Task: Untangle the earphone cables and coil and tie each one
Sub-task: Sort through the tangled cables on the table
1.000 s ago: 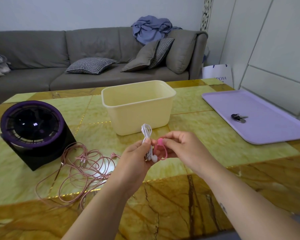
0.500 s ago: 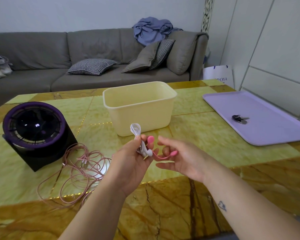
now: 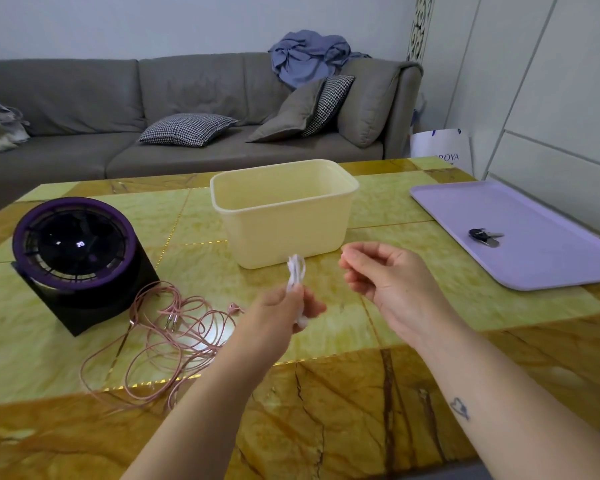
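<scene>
- Head view: the left hand [image 3: 278, 310] is a little below the centre of the picture, above the marble table [image 3: 361, 410]. Its thumb and fingers are curled and pinch the white earphone cable [image 3: 296, 271], which is folded into a small bundle.
- The loops of this bundle stick out of the hand toward 12 o'clock, and a small white end shows under the fingers at 5 o'clock of the hand. The picture is blurred here, so I cannot tell if a tie is around the bundle.
- The right hand [image 3: 392, 278] is at 2 o'clock of the left hand, apart from it and from the white cable. Its fingers [image 3: 352, 254] are loosely curled, the palm is turned to the left, and nothing shows inside it.
- The pink earphone cable [image 3: 160, 334] lies on the table at 9 o'clock of the left hand, loose and tangled in many loops, with its plugs in the middle of the heap.
- A black and purple fan [image 3: 77, 251] stands at 10 o'clock of the pink heap, just beside it.
- A cream plastic tub [image 3: 284, 216] stands at 12 o'clock of both hands.
- A lilac tray [image 3: 551, 258] lies at 3 o'clock of the tub, with keys [image 3: 484, 236] on it.
- A grey sofa [image 3: 187, 98] is behind the table.
</scene>
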